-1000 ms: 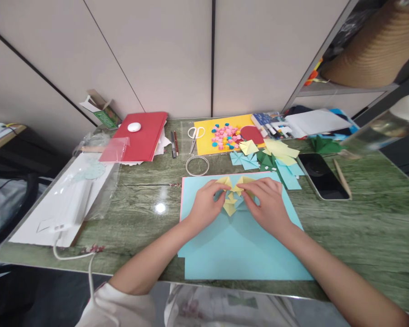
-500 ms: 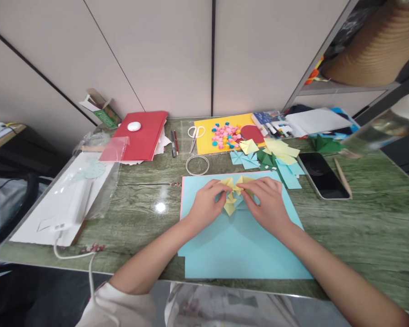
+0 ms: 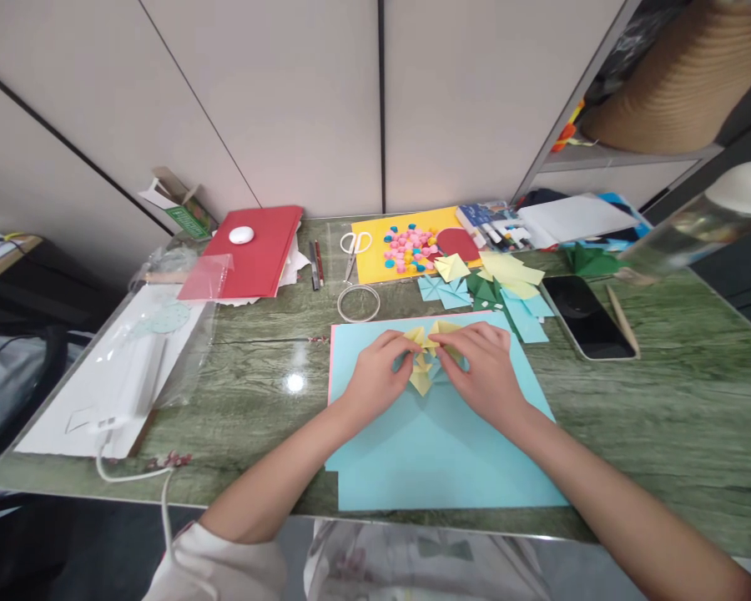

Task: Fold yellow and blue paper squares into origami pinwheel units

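Note:
A folded yellow and light-blue origami paper piece [image 3: 420, 380] is held over the light-blue paper sheets [image 3: 444, 476]. My left hand [image 3: 381, 373] pinches its left side between thumb and fingers. On the opposite side my right hand [image 3: 479, 365] is closed on its upper right part, fingertips close to those of the left. Part of the folded paper is hidden behind the fingers. Past the sheets lie more folded pieces: light-blue ones [image 3: 443, 291], a yellow one [image 3: 451, 267] and dark green ones [image 3: 483, 288].
Scissors [image 3: 355, 246], a ring [image 3: 359, 303] and a yellow sheet [image 3: 366, 265] with small coloured pieces [image 3: 410, 249] lie behind. A phone [image 3: 587, 317] is at right, near a clear bottle [image 3: 688, 225]. On the left are a red folder [image 3: 256, 259] and a white power strip [image 3: 131, 384].
The view has shifted slightly, so the background things sit a little further left. Both hands keep their hold on the folded paper with hardly any movement.

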The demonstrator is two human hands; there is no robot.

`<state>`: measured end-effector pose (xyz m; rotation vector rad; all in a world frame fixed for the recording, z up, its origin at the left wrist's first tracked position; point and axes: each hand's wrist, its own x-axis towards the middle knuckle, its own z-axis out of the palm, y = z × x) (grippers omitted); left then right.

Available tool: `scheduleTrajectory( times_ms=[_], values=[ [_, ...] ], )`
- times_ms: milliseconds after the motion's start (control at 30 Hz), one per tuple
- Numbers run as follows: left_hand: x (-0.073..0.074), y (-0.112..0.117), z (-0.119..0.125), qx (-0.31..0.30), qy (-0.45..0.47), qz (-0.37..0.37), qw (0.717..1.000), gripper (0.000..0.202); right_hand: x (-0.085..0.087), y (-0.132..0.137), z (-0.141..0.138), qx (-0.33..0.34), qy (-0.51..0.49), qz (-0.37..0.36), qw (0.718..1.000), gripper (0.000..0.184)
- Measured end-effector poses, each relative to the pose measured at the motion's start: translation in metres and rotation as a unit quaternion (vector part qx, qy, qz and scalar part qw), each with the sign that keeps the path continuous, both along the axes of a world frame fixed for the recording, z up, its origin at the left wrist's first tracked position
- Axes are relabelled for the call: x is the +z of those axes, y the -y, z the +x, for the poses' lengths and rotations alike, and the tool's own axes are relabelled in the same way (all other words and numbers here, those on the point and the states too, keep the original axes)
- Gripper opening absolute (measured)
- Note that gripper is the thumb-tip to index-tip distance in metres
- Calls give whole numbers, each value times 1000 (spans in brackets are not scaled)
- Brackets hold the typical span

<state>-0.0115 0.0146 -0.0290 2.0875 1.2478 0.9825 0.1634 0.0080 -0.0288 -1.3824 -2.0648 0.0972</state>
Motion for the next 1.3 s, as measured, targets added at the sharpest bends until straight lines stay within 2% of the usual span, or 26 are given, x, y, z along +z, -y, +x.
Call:
scheduleTrajectory(
  times_ms=[367, 567, 900, 1033, 1167, 1300],
  values=[
    [-1, 0, 0, -5, 13, 21, 1000, 23, -1, -1, 1, 16, -19, 38, 999, 15],
    [-3, 1, -1, -9, 16, 53, 998, 24, -2, 0, 0, -1, -37, 81, 996, 10],
    [-9, 1, -2, -15, 12, 109, 994, 22, -2, 0, 0, -21, -50, 101, 993, 6],
    [-10, 3, 0, 10, 27, 81, 996, 16, -1, 1, 0, -29, -51, 105, 993, 7],
    [-9, 6, 2, 38, 77, 61, 994, 29, 0, 3, 0, -32, -63, 111, 991, 11],
    [-6, 8, 1, 28, 79, 61, 995, 32, -1, 5, 1, -38, -88, 130, 987, 13]
  ],
)
